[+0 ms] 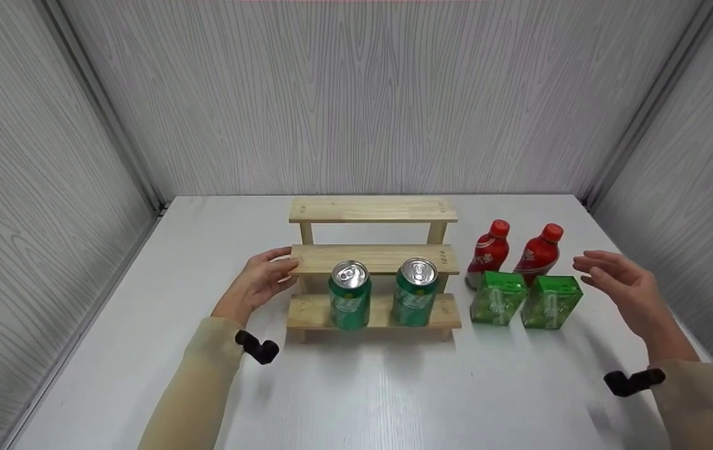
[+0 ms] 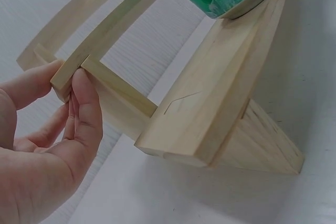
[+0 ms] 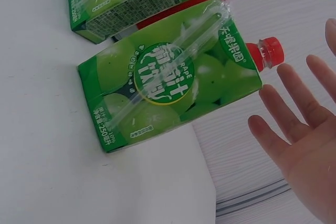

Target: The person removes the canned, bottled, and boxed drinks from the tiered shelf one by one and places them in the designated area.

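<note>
A three-step wooden rack [image 1: 368, 256] stands on the table with two green drink cans, the left can [image 1: 350, 297] and the right can [image 1: 415, 294], upright on its lowest step. My left hand [image 1: 262, 281] pinches the left end of the middle step; the left wrist view shows thumb and fingers on the board's end [image 2: 68, 77]. To the right of two green grape juice boxes, the nearer juice box [image 3: 163, 74] and the other [image 1: 497, 299], my right hand [image 1: 625, 290] hovers with fingers extended, holding nothing. Apart from the boxes, it touches none of them.
Behind the juice boxes stand two red bottles, one on the left [image 1: 490, 250] and one on the right [image 1: 540, 253]. Grey wood-grain panels [image 1: 356, 100] enclose the white table [image 1: 381, 400] at the back and both sides.
</note>
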{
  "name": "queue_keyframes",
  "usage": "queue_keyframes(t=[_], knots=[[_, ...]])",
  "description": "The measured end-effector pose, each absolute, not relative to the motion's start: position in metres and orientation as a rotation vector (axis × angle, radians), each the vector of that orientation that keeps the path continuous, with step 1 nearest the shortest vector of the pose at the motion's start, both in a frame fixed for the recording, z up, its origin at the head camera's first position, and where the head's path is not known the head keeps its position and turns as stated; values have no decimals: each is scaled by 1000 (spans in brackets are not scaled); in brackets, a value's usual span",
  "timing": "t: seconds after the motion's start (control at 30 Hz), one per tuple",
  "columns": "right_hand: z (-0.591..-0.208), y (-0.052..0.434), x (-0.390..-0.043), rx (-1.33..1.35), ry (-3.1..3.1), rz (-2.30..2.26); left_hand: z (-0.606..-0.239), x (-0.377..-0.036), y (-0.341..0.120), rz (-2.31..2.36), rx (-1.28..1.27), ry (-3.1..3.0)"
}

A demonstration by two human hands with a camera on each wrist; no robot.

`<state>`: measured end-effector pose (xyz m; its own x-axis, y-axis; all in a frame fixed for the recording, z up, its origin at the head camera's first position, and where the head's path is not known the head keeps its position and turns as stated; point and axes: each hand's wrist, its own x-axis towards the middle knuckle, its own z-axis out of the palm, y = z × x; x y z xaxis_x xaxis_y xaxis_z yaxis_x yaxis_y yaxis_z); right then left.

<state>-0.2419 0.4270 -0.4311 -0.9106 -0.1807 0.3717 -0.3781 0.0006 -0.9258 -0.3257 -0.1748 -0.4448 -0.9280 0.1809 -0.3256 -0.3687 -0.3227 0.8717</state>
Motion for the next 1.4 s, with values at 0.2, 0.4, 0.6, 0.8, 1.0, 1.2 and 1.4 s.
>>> queue_keyframes(t=[0.2, 0.4, 0.6, 0.8, 1.0, 1.2, 1.4], knots=[[-416, 417, -239, 737, -1963, 2099, -444, -326, -170, 2279, -183, 1633], [-402, 396, -239, 824, -1978, 2087, -443, -326, -169, 2271, -196, 1672], [-396, 367, -238, 879, -2010, 2079, -442, -326, -169, 2261, -193, 1688], [-396, 338, -238, 960, -2056, 2063, -443, -327, -169, 2275, -187, 1648], [-401, 313, -237, 897, -2140, 2054, -444, -327, -169, 2292, -183, 1634], [-411, 292, -241, 949, -2119, 2107, -446, -326, -171, 2309, -163, 1621], [-425, 274, -245, 1006, -2125, 2151, -446, -324, -172, 2315, -185, 1647]])
